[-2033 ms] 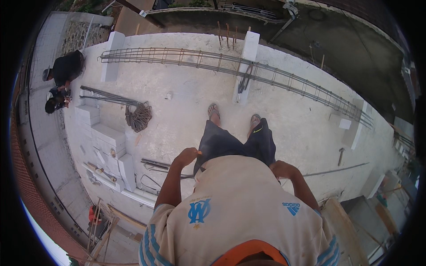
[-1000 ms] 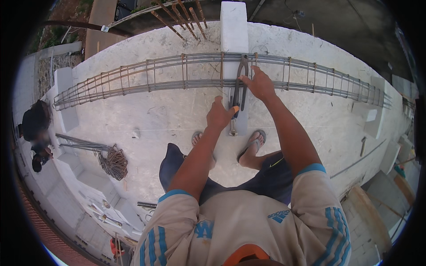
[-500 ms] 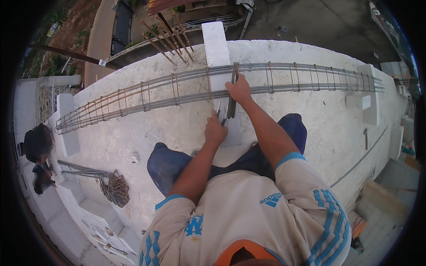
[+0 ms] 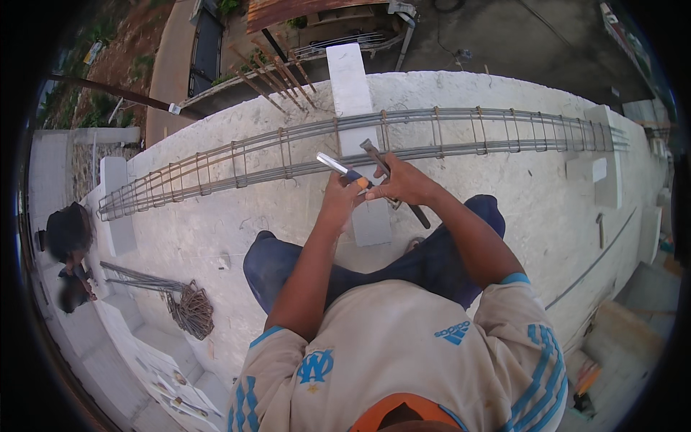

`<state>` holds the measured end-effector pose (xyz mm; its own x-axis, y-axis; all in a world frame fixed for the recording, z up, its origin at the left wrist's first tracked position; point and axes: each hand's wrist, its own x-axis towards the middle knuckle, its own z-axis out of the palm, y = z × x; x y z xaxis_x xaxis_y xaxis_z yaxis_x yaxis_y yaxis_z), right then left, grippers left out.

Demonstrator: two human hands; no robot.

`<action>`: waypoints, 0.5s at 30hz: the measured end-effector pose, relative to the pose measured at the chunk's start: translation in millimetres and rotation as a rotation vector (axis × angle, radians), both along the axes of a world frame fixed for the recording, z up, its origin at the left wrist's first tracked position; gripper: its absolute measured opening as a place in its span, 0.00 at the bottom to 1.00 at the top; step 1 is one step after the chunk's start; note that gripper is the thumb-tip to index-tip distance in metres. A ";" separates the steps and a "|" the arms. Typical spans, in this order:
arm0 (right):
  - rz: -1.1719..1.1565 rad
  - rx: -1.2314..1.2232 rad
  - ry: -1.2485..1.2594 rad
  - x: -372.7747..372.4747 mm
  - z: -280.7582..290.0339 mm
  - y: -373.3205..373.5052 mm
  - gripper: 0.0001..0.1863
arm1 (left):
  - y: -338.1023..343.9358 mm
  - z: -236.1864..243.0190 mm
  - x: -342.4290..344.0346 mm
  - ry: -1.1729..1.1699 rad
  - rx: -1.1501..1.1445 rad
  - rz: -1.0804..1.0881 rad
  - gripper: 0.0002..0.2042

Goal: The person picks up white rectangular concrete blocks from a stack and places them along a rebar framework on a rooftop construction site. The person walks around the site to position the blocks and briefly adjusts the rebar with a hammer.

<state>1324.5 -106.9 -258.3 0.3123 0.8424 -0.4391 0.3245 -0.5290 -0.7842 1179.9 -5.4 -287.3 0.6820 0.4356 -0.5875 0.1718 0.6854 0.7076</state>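
- Concrete floor: pale base below the assembly.
- Rebar cage: located at 12 o'clock of the hands, extending from 9 o'clock to 2 o'clock. Progress, as judged: framework formed, with stirrups spaced along it. Remaining ties: too small to verify. Appearance: long, slender open lattice; grey bars, rust-brown in places, chiefly toward 10 o'clock; apparent curvature is probably lens distortion.
- 3 white blocks: positioned under the cage, near its 2 ends and near mid-length.
- Rod bundle: bent, rusty rods at 8 o'clock, well apart from the cage; not incorporated.
- Right hand: grip closed on a dark metal tool, head toward 11 o'clock.
- Left hand: grip closed on a silver-and-blue tool, tip toward 10 o'clock. Contact between either tool and the bars: cannot be determined.
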 end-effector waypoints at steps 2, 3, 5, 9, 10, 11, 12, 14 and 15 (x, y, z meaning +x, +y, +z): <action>0.083 -0.064 0.017 -1.0 3.4 -2.9 0.28 | 2.6 2.8 13.2 -0.096 -0.030 -0.124 0.24; 0.033 -0.067 0.003 2.0 5.2 -5.3 0.26 | 2.2 4.3 18.8 -0.145 -0.045 -0.189 0.25; 0.063 -0.112 0.010 17.8 6.1 -14.5 0.23 | 11.9 13.1 19.0 -0.087 0.029 -0.400 0.25; 0.224 -0.122 -0.154 67.0 -5.5 -57.0 0.19 | 43.9 -3.1 18.2 0.316 0.610 -0.510 0.21; 0.293 -0.120 -0.201 82.4 -11.7 -70.5 0.19 | 53.0 -18.6 16.0 0.459 0.892 -0.461 0.20; 0.310 -0.181 -0.223 96.9 -18.6 -86.1 0.18 | 64.3 -37.6 13.8 0.554 0.990 -0.413 0.20; 0.332 -0.241 -0.239 108.6 -27.9 -102.2 0.18 | 74.0 -56.0 10.3 0.656 1.086 -0.362 0.20; 0.395 -0.404 -0.316 125.4 -53.8 -133.1 0.17 | 87.6 -81.3 11.0 0.719 1.121 -0.375 0.19; 0.394 -0.456 -0.326 129.9 -72.5 -150.5 0.17 | 91.8 -89.5 13.3 0.749 1.139 -0.379 0.19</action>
<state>1454.4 -257.5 -330.7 0.1971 0.6733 -0.7126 0.7425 -0.5772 -0.3400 1193.2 86.4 -376.8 0.5509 0.7735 -0.3134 0.7901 -0.3623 0.4945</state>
